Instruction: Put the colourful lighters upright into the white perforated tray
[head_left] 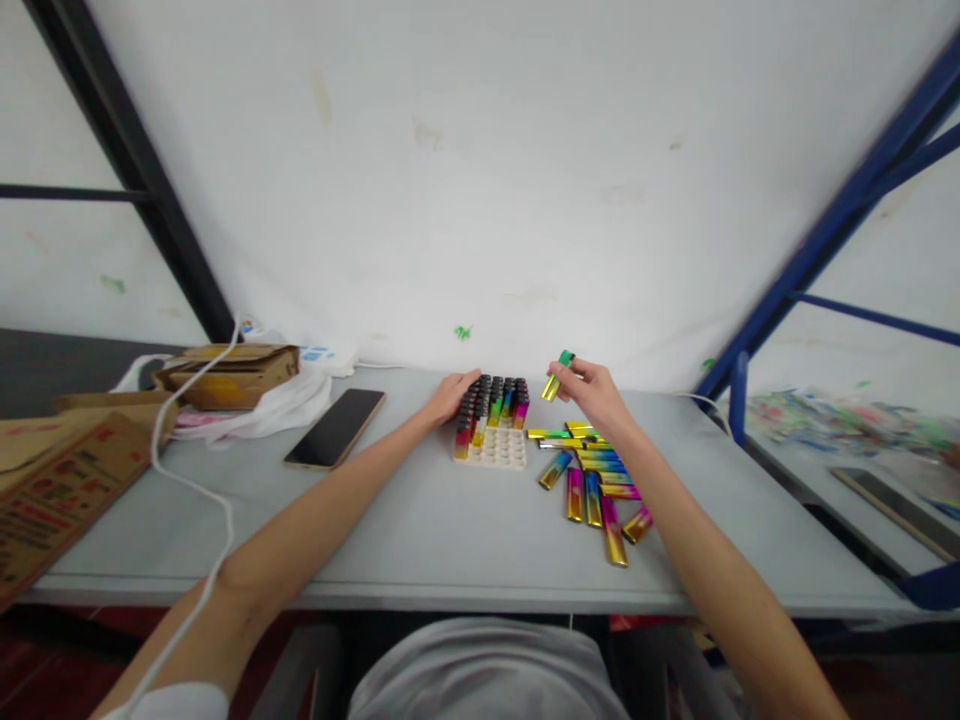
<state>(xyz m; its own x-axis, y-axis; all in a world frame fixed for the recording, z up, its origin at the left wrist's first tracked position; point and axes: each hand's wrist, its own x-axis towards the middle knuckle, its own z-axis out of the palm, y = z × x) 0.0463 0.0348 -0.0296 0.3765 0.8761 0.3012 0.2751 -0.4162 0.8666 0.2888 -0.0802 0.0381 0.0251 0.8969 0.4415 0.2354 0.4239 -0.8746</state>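
A white tray with round holes stands on the table, its back and left rows filled with upright black-topped lighters in metallic colours. Around the tray's back left corner, my left hand grips it, fingertips partly hidden behind the lighters. To the right, my right hand pinches a green and gold lighter between thumb and fingers, tilted and raised above the table. Below that hand lies a loose heap of shiny lighters in gold, blue, pink and green; my right forearm covers part of it.
A dark phone lies left of the tray. Farther left are cardboard boxes, a white plastic bag and a hanging white cable. A wall closes off the back; blue metal bars rise at the right.
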